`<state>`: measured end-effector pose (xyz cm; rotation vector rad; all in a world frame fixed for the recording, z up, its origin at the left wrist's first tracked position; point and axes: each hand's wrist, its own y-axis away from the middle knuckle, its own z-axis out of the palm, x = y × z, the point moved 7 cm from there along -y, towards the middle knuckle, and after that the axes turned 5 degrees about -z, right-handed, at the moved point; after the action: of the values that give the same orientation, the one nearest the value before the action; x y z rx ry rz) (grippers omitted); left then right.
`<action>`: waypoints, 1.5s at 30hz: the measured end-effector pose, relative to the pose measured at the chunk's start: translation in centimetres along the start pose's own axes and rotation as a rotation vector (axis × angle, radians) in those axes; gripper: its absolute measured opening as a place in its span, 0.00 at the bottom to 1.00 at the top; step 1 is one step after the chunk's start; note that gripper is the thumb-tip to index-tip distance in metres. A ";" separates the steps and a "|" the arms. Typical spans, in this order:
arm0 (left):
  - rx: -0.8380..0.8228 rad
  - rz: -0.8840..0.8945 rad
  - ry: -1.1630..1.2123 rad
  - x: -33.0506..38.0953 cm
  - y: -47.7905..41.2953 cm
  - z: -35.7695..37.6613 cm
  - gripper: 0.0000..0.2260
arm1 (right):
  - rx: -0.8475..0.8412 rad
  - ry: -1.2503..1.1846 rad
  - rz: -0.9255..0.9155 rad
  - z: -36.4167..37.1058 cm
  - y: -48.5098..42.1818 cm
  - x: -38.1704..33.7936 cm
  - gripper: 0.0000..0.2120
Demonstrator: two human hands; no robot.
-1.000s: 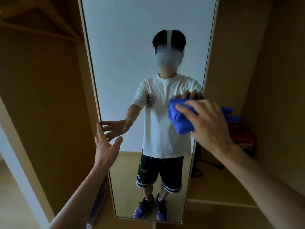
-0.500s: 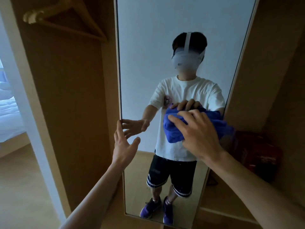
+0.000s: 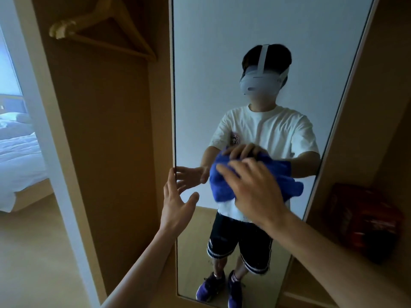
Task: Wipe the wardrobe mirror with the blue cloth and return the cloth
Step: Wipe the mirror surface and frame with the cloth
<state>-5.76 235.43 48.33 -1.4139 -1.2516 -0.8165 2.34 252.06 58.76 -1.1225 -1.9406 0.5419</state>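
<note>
Wiping seems to be in its middle: the right hand (image 3: 255, 194) presses the blue cloth (image 3: 220, 188) with spread fingers on the mirror (image 3: 211, 74), at about half its height. The left hand (image 3: 175, 207), fingers apart and holding nothing, touches the mirror's left edge. Returning the cloth is not yet done. I count one mirror, one cloth, two hands, one wooden hanger (image 3: 100, 25) and one red box (image 3: 364, 223).
</note>
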 end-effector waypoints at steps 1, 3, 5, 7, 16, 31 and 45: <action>-0.001 0.001 -0.007 0.1 0.0 0.0 0.46 | 0.047 -0.003 0.045 -1.1 -1.5 1.1 0.27; -0.001 0.001 -0.022 0.1 0.0 0.0 0.45 | 0.128 0.015 0.115 -3.0 -4.0 3.1 0.29; -0.003 0.007 -0.022 0.0 -0.2 -0.1 0.43 | 0.150 0.047 0.120 -3.3 -5.0 3.3 0.28; -0.006 0.008 -0.021 -0.4 -0.6 -0.3 0.40 | 0.135 0.070 0.066 -1.9 -3.9 1.6 0.26; -0.063 -0.022 -0.092 -1.0 -1.2 -0.2 0.42 | 0.063 -0.042 0.035 0.9 -0.7 -0.9 0.25; -0.039 -0.047 -0.051 -0.7 -1.4 -0.7 0.39 | 0.022 -0.056 -0.008 2.0 0.0 -2.3 0.24; -0.010 -0.065 -0.045 -0.8 -1.2 -0.5 0.41 | 0.080 -0.072 0.133 1.7 2.3 -2.1 0.24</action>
<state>-6.99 234.65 47.97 -1.4132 -1.3356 -0.8396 2.68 251.51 55.30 -1.2013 -1.8965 0.7351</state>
